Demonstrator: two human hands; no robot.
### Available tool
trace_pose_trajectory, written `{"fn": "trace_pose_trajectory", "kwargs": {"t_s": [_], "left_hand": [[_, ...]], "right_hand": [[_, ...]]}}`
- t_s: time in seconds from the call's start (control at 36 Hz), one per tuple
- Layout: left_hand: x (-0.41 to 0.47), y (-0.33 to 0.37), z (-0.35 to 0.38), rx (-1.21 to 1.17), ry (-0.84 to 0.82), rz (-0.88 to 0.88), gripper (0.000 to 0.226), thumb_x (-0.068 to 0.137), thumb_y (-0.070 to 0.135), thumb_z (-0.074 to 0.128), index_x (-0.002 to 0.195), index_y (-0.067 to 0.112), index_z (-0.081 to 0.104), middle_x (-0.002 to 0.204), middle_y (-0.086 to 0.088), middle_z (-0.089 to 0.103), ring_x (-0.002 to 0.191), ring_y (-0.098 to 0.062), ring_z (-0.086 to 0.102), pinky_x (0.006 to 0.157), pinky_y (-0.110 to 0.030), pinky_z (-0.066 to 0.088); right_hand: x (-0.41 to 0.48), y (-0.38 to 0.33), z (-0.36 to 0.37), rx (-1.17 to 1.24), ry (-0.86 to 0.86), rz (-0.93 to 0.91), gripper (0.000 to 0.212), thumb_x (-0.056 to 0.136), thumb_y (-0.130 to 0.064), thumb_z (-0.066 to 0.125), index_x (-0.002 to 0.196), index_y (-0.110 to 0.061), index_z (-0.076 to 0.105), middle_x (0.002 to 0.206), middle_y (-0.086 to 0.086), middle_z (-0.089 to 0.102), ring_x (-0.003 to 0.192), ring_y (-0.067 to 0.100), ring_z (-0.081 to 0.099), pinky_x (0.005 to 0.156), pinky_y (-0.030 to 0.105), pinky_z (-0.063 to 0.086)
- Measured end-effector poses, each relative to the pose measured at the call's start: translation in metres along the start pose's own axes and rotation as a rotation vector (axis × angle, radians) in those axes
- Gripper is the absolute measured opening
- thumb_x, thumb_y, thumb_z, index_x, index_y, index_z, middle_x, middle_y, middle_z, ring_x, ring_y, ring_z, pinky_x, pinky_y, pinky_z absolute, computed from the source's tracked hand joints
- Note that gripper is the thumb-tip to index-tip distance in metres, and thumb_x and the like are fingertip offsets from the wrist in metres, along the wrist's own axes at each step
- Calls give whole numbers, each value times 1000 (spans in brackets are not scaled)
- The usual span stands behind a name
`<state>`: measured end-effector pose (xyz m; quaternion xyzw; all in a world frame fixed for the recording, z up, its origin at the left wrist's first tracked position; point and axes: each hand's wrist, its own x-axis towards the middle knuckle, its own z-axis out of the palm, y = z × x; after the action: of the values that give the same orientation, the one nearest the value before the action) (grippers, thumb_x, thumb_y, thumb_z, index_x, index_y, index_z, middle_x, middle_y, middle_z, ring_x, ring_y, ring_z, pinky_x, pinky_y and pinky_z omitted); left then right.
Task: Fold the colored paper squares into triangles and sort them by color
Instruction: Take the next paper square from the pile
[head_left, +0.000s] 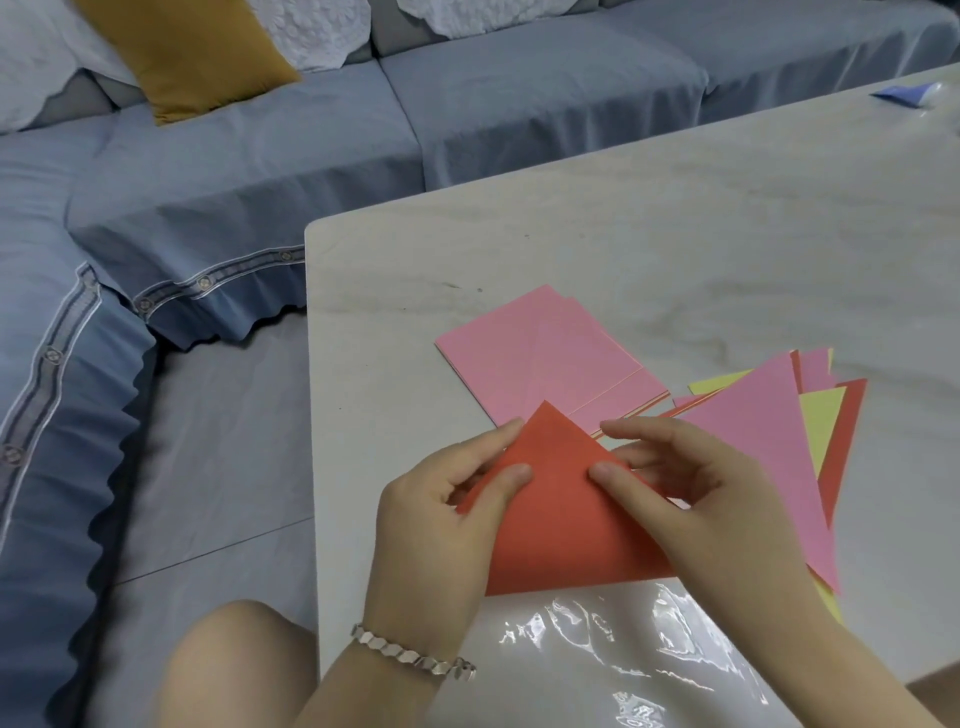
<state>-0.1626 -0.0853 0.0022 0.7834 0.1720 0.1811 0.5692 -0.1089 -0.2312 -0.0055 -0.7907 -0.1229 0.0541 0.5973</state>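
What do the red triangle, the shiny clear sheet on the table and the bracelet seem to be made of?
Red triangle: matte paper, thin and flat, no glare. Shiny sheet: probably thin clear plastic, wrinkled, with bright glare. Bracelet: apparently silver-toned metal links that shine.

my left hand (441, 525): thumb above, fingers under, pinching red paper (556, 540) | my right hand (696, 499): mirrored pinch, opposite side

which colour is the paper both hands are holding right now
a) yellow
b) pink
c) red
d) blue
c: the left hand and the right hand both pinch the red folded paper triangle near its top point, while the pink paper squares lie untouched on the pale marble table beyond it.
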Motion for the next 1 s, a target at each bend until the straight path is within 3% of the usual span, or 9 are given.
{"fn": "trace_pose_trajectory", "kwargs": {"t_s": [0.14,0.31,0.47,0.67,1.0], "left_hand": [[-1,2,-1,14,-41,13,39,75,8,71,84,46,65,75,36,64,78,13,60,70,0,41],[-2,2,-1,31,-59,-1,40,77,9,70,80,47,63,74,38,63,74,14,59,68,1,39],[-4,2,1,13,-45,-15,38,76,8,70,85,45,64,70,33,63,64,11,56,64,0,39],[-5,2,0,64,-51,25,38,77,10,69,86,47,64,79,38,63,78,13,60,69,-1,40],[-5,0,2,84,-59,49,38,79,10,67,89,47,63,83,26,64,75,8,58,67,-2,39]], "right_hand": [[-1,-4,2,-22,-3,-21,39,72,-20,73,83,-57,65,73,-26,68,72,-2,63,70,7,43],[-1,-5,0,25,-20,22,33,72,-16,74,66,-49,69,70,-20,70,68,-3,63,64,5,42],[-1,-4,0,44,-13,40,31,73,-15,74,69,-46,70,69,-17,70,67,-1,63,64,5,42],[-1,-2,1,35,-29,49,26,75,-16,72,75,-43,70,70,-18,70,67,-2,63,64,5,42],[0,0,2,42,-24,89,21,79,-13,69,79,-34,74,74,-24,70,71,-8,62,65,3,40]]}}
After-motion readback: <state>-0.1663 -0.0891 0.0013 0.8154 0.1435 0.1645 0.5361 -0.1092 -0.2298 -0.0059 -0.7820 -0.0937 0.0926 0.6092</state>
